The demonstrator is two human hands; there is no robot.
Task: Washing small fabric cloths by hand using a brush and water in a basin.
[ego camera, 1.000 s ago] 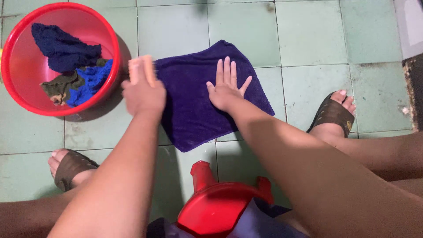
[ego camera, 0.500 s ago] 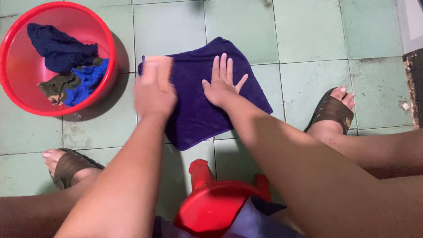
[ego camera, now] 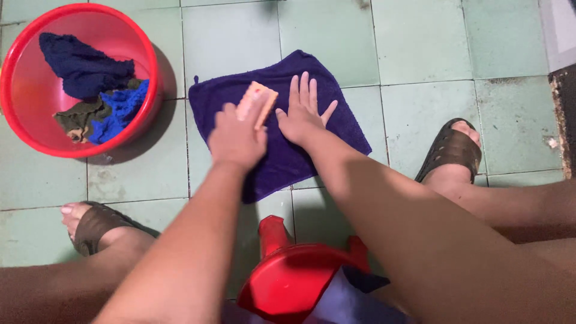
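Basin [ego camera: 150,72]: red, at floor's far-left corner, holding dark and blue cloths; untouched.
Left hand [ego camera: 236,139]: fingers wrapped round brush [ego camera: 257,104]; short firm strokes suit, bristles flat.
Towel [ego camera: 270,126]: purple, mid-floor.
Right hand [ego camera: 302,115]: fingers spread wide, pinning towel.
Hidden: bristles, towel's near edge.

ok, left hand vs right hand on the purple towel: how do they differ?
The left hand is curled around a peach scrub brush; the right hand holds nothing. The left hand's fingers are closed, while the right hand lies flat with its fingers spread. Both are over the purple towel on the tiled floor.
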